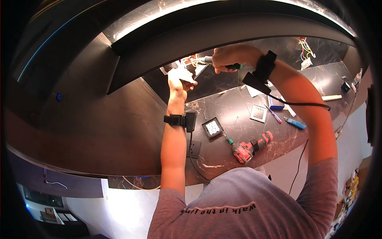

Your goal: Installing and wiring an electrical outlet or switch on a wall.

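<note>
Up at the wall under the dark shelf, my left hand [178, 84] is closed around a white electrical fitting [184, 75], overexposed by the bright light. Red, yellow and white wires [193, 61] come out of the wall just above it. To the right, my right hand [227, 59] grips a hand tool with a green end [236, 66] and a grey front part that points left toward the wires. The fingers hide most of this tool, so its kind is unclear. Both wrists wear black strapped devices with cables.
On the dark marble counter lie a red and black cordless drill [242, 153], a black-framed socket plate [213, 128], a white frame [258, 113], a screwdriver [274, 115] and a blue utility knife [295, 123]. More loose wires [305, 53] hang at right. The dark shelf [223, 30] overhangs my hands.
</note>
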A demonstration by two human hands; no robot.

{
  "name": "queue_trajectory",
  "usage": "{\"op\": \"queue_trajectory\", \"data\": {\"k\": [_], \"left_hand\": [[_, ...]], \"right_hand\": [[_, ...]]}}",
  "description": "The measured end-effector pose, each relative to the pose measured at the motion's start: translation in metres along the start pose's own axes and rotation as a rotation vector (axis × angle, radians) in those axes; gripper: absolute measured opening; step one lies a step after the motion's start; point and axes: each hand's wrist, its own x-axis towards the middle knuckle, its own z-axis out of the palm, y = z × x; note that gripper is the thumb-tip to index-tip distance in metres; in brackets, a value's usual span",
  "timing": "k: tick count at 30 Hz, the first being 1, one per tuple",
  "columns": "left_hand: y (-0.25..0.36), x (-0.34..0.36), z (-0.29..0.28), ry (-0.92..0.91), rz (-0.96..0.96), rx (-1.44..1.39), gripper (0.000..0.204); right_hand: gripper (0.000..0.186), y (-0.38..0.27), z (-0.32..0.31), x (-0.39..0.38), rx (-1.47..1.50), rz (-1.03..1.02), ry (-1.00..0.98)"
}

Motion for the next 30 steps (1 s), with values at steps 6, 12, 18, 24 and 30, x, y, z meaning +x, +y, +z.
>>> {"op": "queue_trajectory", "data": {"k": [6, 12, 18, 24, 30], "left_hand": [[0.001, 0.001, -0.012, -0.029, 0.011, 0.005, 0.026], [0.002, -0.001, -0.004, -0.065, -0.026, -0.066, 0.032], [0.005, 0.002, -0.003, -0.099, -0.045, -0.04, 0.03], [0.004, 0.001, -0.003, -0.105, -0.03, -0.072, 0.027], [0.007, 0.001, -0.009, -0.105, -0.045, -0.1, 0.025]], "right_hand": [[0.012, 0.011, 0.041, 0.004, 0.127, -0.123, -0.03], [0.012, 0.014, 0.08, 0.01, 0.503, 0.016, 0.142], [0.022, 0.021, 0.101, 0.012, 0.336, -0.05, 0.36], [0.023, 0.017, 0.102, 0.009, 0.323, -0.117, 0.382], [0.032, -0.01, 0.095, -0.011, 0.28, 0.009, 0.259]]}}
